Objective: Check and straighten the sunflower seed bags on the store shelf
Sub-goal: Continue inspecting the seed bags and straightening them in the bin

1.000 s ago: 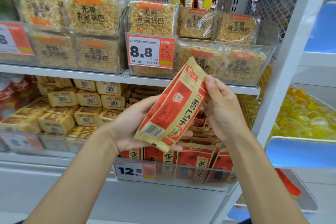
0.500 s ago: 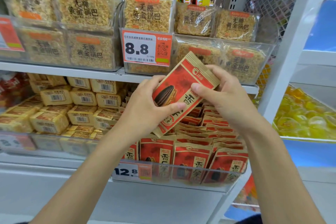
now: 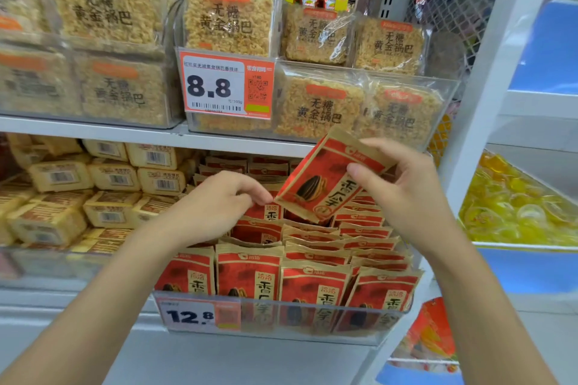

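Seen from the head camera, the right hand (image 3: 403,194) pinches a red sunflower seed bag (image 3: 325,180) by its upper right edge, thumb on the printed front and fingers behind. It holds the bag tilted in the air just above the far rows of stocked bags (image 3: 312,284). The left hand (image 3: 219,206) reaches in from the left with fingers curled down, fingertips right at the held bag's lower left corner; whether they grip anything I cannot tell. The stocked bags stand upright in a clear tray (image 3: 281,333) on the lower shelf, with a 12.8 price tag (image 3: 187,316) at its near left front. Rice cracker packs (image 3: 228,22) fill the shelf above.
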